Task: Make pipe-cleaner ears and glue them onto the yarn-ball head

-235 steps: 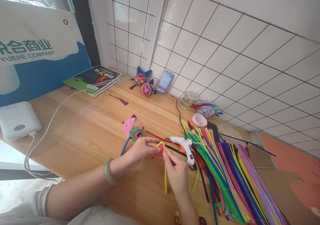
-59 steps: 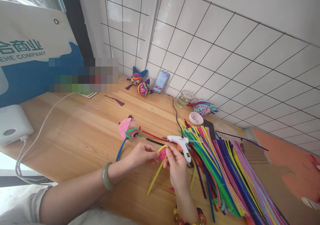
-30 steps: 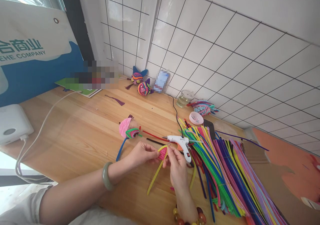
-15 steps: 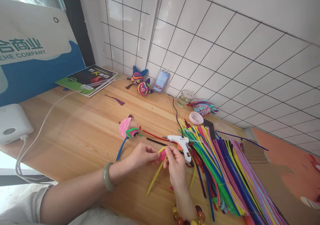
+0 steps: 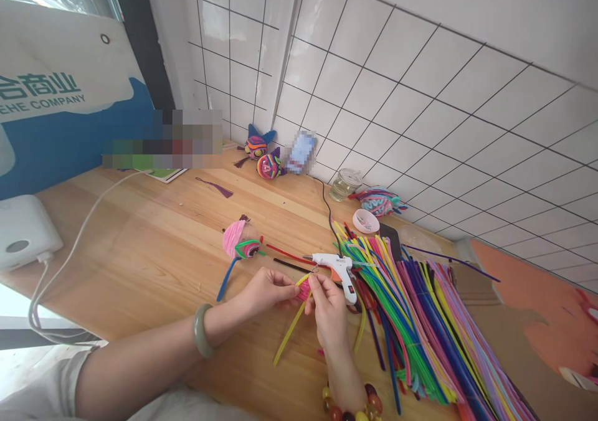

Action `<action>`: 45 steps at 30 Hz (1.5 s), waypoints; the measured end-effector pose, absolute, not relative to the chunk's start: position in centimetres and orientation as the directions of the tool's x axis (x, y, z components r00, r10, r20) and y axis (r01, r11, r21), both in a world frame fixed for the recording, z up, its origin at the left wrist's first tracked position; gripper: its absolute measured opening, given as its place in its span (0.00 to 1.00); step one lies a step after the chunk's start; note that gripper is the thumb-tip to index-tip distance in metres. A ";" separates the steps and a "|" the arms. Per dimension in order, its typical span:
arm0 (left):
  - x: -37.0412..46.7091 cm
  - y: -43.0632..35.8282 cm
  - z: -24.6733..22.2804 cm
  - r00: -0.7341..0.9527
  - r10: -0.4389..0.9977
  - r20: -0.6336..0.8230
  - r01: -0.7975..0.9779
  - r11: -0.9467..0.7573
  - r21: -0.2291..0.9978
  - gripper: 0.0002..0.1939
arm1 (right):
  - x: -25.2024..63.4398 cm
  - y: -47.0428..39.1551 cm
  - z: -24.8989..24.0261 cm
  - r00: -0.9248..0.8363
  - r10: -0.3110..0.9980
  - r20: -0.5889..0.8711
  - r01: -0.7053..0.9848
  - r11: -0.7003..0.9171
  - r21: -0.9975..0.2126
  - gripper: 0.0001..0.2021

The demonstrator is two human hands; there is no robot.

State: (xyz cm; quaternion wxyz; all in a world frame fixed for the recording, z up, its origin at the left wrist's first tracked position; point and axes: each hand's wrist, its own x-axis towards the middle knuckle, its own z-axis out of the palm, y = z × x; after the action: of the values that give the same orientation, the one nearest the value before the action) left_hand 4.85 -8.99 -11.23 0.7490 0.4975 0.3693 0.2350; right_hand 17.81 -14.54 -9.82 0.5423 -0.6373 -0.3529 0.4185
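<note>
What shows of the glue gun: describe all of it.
The glue gun is white and looks plastic, with an orange trigger, a dark switch with red on the handle, and a narrow nozzle pointing to the picture's left. A thin wire piece shows under the front; a translucent stick juts from the back over the fuzzy strips. A black cord trails behind it toward the wall. It seems to lie on its side on the wooden table, beyond the right hand; whether they touch is unclear.

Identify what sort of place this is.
Probably a craft work corner, though whether in a shop, studio or home isn't clear. Signs: bundles of pipe cleaners, a glue gun and a pink and yellow piece held between the person's fingers.
</note>
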 end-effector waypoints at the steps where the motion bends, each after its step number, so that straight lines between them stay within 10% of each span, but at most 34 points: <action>1: 4.9 -9.0 -11.2 0.616 0.719 -0.321 0.014 0.397 0.918 0.17 | 17.8 -14.5 -9.8 0.401 0.903 -0.153 -0.005 -0.164 -0.986 0.13; 45: 4.8 -9.1 -10.1 0.622 0.697 -0.358 -0.071 0.505 0.860 0.16 | 17.5 -14.4 -9.4 0.435 0.881 -0.183 -0.159 -0.125 -0.979 0.13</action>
State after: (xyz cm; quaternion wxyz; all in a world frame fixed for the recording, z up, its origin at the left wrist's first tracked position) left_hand 4.81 -9.06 -10.14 0.7890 0.4339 0.3607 0.2431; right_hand 17.55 -14.37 -9.45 0.5908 -0.6071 -0.2974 0.4404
